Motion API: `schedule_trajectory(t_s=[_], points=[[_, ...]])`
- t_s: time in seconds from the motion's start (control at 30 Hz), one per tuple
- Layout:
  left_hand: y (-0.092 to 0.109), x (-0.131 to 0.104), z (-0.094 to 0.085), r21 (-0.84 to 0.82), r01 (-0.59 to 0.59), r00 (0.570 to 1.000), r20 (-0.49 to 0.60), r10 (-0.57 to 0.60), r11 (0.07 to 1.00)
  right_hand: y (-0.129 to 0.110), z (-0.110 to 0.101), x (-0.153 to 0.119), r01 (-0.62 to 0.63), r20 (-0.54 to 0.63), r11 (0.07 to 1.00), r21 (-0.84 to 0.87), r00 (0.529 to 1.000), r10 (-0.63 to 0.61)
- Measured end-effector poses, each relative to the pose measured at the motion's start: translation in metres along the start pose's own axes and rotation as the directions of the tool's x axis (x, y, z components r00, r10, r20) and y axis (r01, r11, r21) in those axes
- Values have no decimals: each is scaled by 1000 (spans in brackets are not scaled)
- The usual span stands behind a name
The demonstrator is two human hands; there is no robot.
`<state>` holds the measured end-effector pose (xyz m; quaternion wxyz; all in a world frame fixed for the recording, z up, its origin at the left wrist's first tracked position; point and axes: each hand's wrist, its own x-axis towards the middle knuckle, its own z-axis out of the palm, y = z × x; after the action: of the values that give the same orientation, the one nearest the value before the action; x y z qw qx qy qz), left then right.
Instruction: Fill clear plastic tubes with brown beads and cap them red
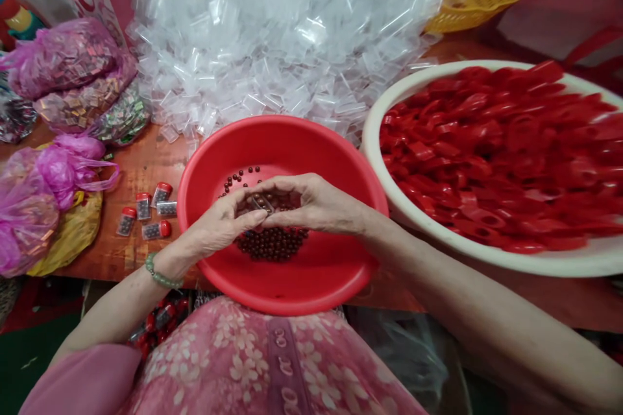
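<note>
Red basin point(302, 282), one, in use.
Left hand point(217, 224) and right hand point(325, 204), partly curled, fingers nearly meeting: a small clear container point(263, 205) is held between them above the basin, best kept low and level so that no brown beads point(272, 245) are spilled. No writing can be read.
</note>
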<state>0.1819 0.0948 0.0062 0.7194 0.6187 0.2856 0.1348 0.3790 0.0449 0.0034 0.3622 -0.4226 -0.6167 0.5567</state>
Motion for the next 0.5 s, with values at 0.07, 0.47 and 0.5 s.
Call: schedule_trajectory(t_s=[0.07, 0.47, 0.5], points=[[-4, 0, 3, -59, 15, 1000, -4, -16, 998, -4, -1, -3, 13, 12, 999, -39, 1000, -12], [-1, -10, 8, -169, -20, 996, -84, 5, 985, -24, -15, -44, -108, -397, 953, -283, 918, -14], [2, -12, 9, -164, -18, 997, -81, 4, 986, -24, -23, -54, -148, -486, 928, -342, 873, -40]])
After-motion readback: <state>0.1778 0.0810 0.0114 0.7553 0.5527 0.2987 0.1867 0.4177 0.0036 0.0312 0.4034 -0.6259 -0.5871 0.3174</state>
